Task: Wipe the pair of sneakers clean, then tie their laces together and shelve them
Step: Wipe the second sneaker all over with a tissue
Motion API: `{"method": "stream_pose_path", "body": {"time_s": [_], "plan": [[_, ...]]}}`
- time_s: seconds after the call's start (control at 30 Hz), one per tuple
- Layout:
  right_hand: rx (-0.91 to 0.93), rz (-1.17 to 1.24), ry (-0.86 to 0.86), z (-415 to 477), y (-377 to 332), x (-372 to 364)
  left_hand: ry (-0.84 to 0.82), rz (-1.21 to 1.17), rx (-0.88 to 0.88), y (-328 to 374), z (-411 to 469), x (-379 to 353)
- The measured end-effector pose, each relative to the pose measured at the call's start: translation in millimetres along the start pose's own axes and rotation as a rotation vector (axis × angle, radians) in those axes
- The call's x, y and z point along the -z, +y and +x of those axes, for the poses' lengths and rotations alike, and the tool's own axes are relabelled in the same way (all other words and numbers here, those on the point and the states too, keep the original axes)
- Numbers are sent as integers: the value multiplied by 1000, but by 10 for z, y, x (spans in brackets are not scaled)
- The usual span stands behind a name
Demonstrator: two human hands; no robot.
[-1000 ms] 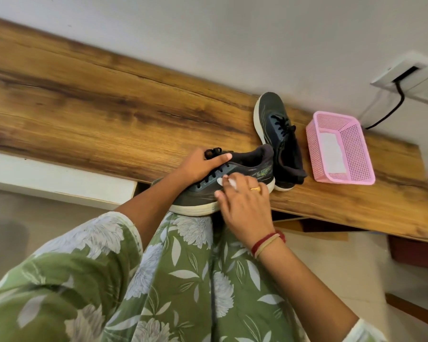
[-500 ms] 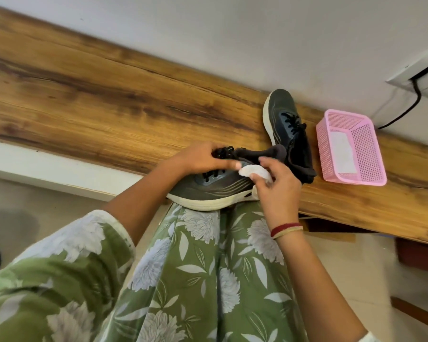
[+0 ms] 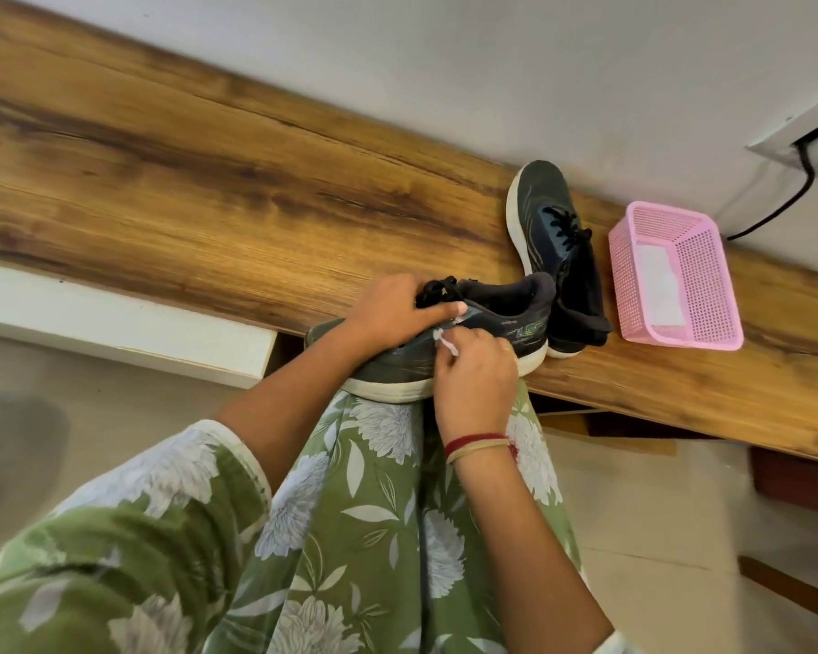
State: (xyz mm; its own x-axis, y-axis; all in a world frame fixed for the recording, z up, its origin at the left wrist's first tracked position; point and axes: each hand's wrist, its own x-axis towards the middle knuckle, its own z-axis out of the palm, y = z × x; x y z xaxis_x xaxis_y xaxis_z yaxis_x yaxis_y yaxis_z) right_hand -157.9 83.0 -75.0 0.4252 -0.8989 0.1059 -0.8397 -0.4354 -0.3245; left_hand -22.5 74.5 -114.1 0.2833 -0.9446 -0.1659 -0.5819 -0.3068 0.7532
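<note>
Sneaker [image 3: 506, 330] overhanging wooden table [image 3: 209, 205], white wall [image 3: 445, 63] behind.
Left hand [image 3: 393, 313] grips it; right hand [image 3: 475, 380] pinches, seemingly, a wipe [image 3: 446, 343].

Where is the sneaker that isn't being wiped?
In the head view, the second sneaker lies on the wooden tabletop at right, toe toward the wall, between the heel of the held sneaker and the pink basket.

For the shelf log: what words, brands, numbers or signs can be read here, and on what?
No text is legible.
Held sneaker: greenish mark on its side near the heel, too blurred to read.
Second sneaker: no label visible.
Pink basket and the white sheet in it: no print visible.
Wipe in the right hand: blank as far as shown.
</note>
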Motion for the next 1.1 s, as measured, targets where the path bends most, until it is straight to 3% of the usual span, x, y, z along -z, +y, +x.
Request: {"method": "stream_pose_path", "body": {"time_s": [0.13,0.37,0.5,0.6,0.73,0.9,1.07,1.1], "plan": [[-11,180,-102,-35,-132,42,8,-100,35,-26,-2,-25],[-4,-34,-84,215,77,142,30,-119,74,0,-9,-29],[106,-24,-195,-23,-93,76,36,-110,61,-18,-32,-33],[198,-79,-127,1,5,110,61,-114,62,5,-49,-18],[89,-86,-24,198,132,112,82,-130,94,28,-68,-11],[241,86,-130,-25,-95,111,77,-162,104,-5,-63,-34],[40,86,-36,283,53,165,87,-127,108,10,-73,-17],[73,72,-51,254,3,153,81,-130,118,14,-69,-19]]}}
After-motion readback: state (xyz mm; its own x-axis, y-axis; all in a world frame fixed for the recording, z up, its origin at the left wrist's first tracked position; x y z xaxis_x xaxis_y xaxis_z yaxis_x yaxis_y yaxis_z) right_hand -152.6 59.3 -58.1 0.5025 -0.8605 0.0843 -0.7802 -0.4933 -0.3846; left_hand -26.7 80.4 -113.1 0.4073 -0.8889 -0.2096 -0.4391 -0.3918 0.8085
